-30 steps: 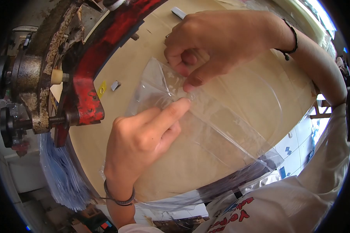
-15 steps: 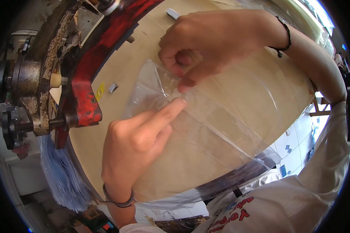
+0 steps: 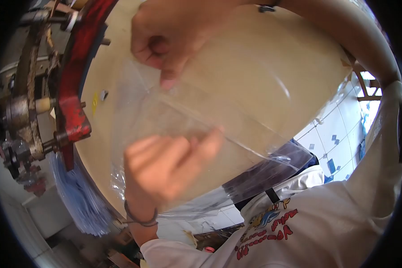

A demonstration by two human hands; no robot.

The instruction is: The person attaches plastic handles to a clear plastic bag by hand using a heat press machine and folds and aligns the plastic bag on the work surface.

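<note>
Where the clear plastic film (image 3: 138, 102) lies across the tan tabletop (image 3: 236, 53), 2 bare hands work over it. The right hand (image 3: 176, 35) is above, with its fingers curled and its thumb pointing down at the film; whether thumb and fingers pinch it cannot be told. The left hand (image 3: 161, 165) is lower, blurred, with its index finger extended near a long crease (image 3: 241, 145); contact and grip cannot be determined.

For good handling, support the film on the tabletop and apply light, even fingertip pressure at 2 separate points. Align any pull with the crease; a sideways pull could wrinkle the thin material. Avoid lifting 1 side alone, as the loose film would probably slide or fold over.

Containers: none can be confirmed. The film could be a flat bag, but no opening is distinguishable, and no contents can be made out within it. The number of layers is unclear.

Surroundings: 1 small grey piece (image 3: 104, 95) and 1 yellow piece (image 3: 95, 102) lie beside each other, to the image left of the film. Beyond them stands a red metal arm (image 3: 76, 89). Below it, a bundle of clear plastic (image 3: 82, 196) hangs beside the tabletop edge.
</note>
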